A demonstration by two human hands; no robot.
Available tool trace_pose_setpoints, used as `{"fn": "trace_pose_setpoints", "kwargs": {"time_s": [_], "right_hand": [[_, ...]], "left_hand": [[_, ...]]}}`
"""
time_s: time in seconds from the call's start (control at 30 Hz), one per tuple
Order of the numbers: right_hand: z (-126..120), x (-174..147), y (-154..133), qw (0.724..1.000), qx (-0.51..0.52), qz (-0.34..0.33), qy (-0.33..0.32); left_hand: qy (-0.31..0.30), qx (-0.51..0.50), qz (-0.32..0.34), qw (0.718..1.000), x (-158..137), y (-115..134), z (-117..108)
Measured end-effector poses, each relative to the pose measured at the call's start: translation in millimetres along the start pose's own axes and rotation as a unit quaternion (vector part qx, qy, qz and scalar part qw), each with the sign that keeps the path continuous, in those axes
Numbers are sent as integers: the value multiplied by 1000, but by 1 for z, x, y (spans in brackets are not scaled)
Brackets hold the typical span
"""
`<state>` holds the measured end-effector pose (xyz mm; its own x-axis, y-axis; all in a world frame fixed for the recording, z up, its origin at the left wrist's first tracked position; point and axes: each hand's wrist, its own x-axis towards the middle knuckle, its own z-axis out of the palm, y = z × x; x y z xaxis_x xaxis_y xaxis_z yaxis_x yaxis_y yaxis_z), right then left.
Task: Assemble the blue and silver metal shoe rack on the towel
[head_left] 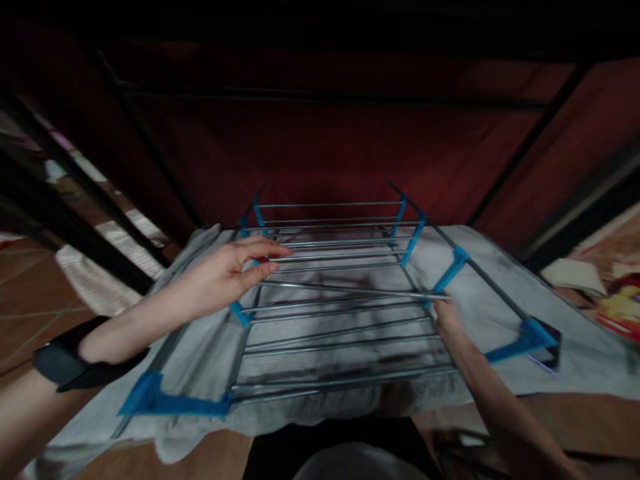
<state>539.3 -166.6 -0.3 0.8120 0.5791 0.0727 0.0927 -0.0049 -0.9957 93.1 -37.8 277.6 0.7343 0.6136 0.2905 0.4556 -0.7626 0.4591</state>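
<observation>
A rack of thin metal rods with blue plastic connectors (pixel 450 270), like a shoe rack, lies on a pale cloth (pixel 475 293) in front of me. My right hand (pixel 447 315) is closed around the right end of a metal rod (pixel 345 290), beside a blue connector. That rod slants slightly across the other crossbars. My left hand (pixel 245 263) hovers over the rack's left side, thumb and fingers apart, close to the rod's left end. Whether its fingertips touch any bar I cannot tell. A black band (pixel 90 353) is on my left wrist.
Behind the rack stands a dark red panel (pixel 325 147) with black metal bars. A dark flat object, perhaps a phone (pixel 553 347), lies by the right front blue connector. At the far right is a red and yellow package (pixel 623 307). Whitish fabric (pixel 100 273) lies on the tiled floor (pixel 25 287) at left.
</observation>
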Motion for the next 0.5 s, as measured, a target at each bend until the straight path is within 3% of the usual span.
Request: {"fn": "trace_pose_setpoints", "kwargs": {"time_s": [0.1, 0.2, 0.37, 0.5], "right_hand": [[8, -1, -4, 1000, -8, -11, 19], [11, 3, -2, 999, -14, -26, 35], [13, 7, -5, 998, -4, -51, 24], [14, 12, -8, 997, 0, -77, 26]], "left_hand": [[-109, 15, 68, 992, 40, 11, 55], [-170, 27, 125, 977, 73, 28, 123], [-171, 51, 150, 972, 110, 73, 222], [-158, 72, 168, 970, 135, 108, 268]]}}
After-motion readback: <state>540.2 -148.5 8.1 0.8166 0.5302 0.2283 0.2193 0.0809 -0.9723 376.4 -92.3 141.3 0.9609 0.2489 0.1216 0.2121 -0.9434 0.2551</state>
